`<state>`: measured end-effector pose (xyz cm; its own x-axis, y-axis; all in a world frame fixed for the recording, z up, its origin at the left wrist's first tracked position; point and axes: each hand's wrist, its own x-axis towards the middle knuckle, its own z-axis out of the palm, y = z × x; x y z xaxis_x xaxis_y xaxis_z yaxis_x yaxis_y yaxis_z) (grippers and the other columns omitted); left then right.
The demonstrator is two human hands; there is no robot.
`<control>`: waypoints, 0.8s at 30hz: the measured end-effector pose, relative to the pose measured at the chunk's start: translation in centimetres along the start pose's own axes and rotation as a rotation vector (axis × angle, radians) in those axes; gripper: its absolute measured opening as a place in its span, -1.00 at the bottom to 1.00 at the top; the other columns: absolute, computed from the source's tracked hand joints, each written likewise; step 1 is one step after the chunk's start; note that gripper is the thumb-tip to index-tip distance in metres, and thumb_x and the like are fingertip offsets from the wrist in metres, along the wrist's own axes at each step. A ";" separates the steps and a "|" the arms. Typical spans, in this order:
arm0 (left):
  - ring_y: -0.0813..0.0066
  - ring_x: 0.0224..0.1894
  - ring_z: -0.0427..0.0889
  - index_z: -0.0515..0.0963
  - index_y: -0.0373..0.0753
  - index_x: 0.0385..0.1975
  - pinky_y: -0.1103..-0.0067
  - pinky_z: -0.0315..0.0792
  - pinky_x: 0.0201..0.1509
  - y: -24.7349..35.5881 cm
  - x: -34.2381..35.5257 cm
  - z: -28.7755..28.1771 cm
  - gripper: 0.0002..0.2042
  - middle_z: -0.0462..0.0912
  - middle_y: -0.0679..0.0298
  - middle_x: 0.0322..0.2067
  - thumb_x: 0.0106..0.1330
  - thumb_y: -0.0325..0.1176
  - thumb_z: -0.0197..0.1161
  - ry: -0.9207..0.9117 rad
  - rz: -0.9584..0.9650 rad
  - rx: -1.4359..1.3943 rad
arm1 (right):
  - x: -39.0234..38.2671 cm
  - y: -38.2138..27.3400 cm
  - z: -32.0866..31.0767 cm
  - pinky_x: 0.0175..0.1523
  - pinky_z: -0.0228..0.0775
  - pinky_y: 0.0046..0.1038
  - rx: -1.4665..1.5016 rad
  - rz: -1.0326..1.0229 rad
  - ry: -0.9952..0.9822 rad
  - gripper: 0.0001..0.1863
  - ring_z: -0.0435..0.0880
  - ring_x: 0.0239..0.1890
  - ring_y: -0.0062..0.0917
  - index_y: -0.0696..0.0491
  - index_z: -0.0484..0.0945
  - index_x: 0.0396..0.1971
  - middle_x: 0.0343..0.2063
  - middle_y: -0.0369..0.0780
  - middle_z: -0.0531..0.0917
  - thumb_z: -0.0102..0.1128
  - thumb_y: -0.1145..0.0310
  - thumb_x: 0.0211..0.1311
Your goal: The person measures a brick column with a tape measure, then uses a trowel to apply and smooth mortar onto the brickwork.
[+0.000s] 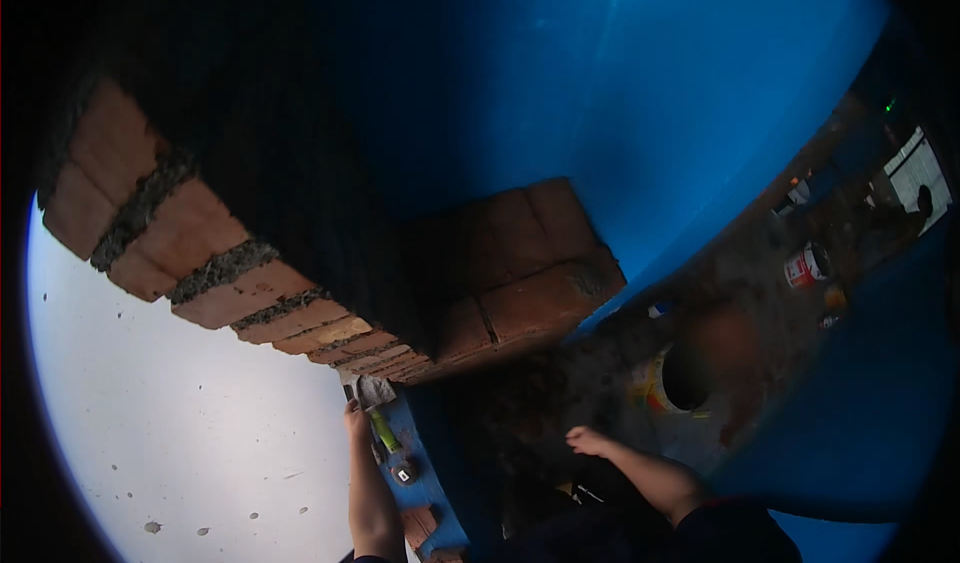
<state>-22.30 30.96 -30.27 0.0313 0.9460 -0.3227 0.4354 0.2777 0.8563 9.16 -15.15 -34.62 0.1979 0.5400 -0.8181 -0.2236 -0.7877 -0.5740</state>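
Here, my left hand point(356, 421) is raised against the foot of the brick wall point(250, 283), its fingers closed narrow around what looks like the handle of a tool whose grey blade point(374, 390) shows just above the knuckles; I cannot tell the tool's kind for certain, it is small and dim. Just beside that hand, on its right, a blue spirit level point(415, 473) stands along the wall's lower corner, with a yellow-green vial point(384, 430) near its top end and a small round fitting lower down. My right hand point(588, 441) hangs well apart from the left, fingers loosely curled and pointing down, holding nothing that I can see and touching nothing; how far it is open I can only call half open. Above both hands the brick wall rises in courses with rough grey mortar joints, its near corner lit orange on the left face and shadowed on the right face. Left of the wall lies a pale, speckled floor point(180, 443). Right of it the ground is dark and littered, with a yellow-rimmed bucket point(672, 381) near my right forearm, and farther off, toward the right edge, a red-and-white can point(803, 266). A blue sheet point(640, 103) fills the top of the view.
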 end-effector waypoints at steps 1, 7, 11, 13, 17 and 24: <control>0.34 -0.28 0.55 0.47 -0.37 -0.13 0.55 0.40 -0.18 -0.2 0.6 -1.1 -0.63 0.59 0.11 -0.33 0.00 -0.59 -0.05 -0.004 -0.058 0.040 | -1.6 4.2 -5.0 -0.39 0.40 -0.42 -0.127 0.035 0.171 -0.77 0.54 -0.46 -0.50 0.10 0.51 -0.29 -0.50 -0.22 0.57 0.15 0.29 0.10; 0.21 -0.18 0.52 0.42 -0.46 -0.12 0.47 0.37 -0.07 6.2 -5.2 -0.3 -0.63 0.55 0.00 -0.23 0.03 -0.45 0.04 0.180 0.091 0.326 | -23.8 23.8 -15.6 -0.46 0.26 -0.28 -0.501 0.544 0.391 -0.75 0.42 -0.60 -0.36 0.06 0.48 -0.65 -0.67 -0.17 0.48 -0.01 0.23 0.08; 0.27 -0.20 0.49 0.39 -0.41 -0.12 0.47 0.35 -0.10 10.8 -14.5 3.8 -0.71 0.51 0.06 -0.23 0.17 -0.44 0.06 0.232 0.476 0.270 | -29.9 28.6 -8.9 -0.62 0.10 -0.34 -0.554 0.247 0.081 -0.78 0.30 -0.71 -0.48 -0.03 0.43 -0.70 -0.75 -0.21 0.36 0.03 0.20 0.02; 0.33 -0.20 0.48 0.39 -0.40 -0.16 0.52 0.35 -0.09 10.3 -18.6 7.0 -0.77 0.50 0.12 -0.26 0.19 -0.50 0.07 0.037 0.482 0.146 | -28.9 30.7 -6.9 -0.67 0.08 -0.35 0.427 0.176 -0.050 -0.78 0.29 -0.76 -0.51 0.00 0.42 -0.74 -0.78 -0.22 0.37 0.10 0.20 -0.07; 0.51 -0.24 0.51 0.43 -0.38 -0.24 0.63 0.39 -0.12 10.7 -31.3 18.6 -0.83 0.54 0.24 -0.31 0.16 -0.60 0.07 -0.674 0.426 0.192 | -28.9 27.9 -2.7 -0.64 0.14 -0.33 0.242 0.371 0.311 -0.88 0.39 -0.72 -0.45 -0.02 0.38 -0.81 -0.78 -0.24 0.42 0.11 0.39 -0.24; 0.52 -0.41 0.60 0.53 -0.29 -0.35 0.62 0.46 -0.30 7.5 -47.7 29.6 -0.87 0.63 0.23 -0.45 0.13 -0.43 0.18 -1.115 0.508 0.527 | -27.5 38.8 -10.8 -0.60 0.23 -0.40 -0.399 -0.109 0.487 -0.92 0.48 -0.67 -0.43 0.05 0.43 -0.72 -0.70 -0.17 0.47 0.11 0.44 -0.17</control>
<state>6.13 -17.00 -20.36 0.8968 0.2129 -0.3879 0.4422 -0.3992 0.8031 5.40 -63.78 -34.07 0.6312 0.5009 -0.5922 0.1767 -0.8363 -0.5190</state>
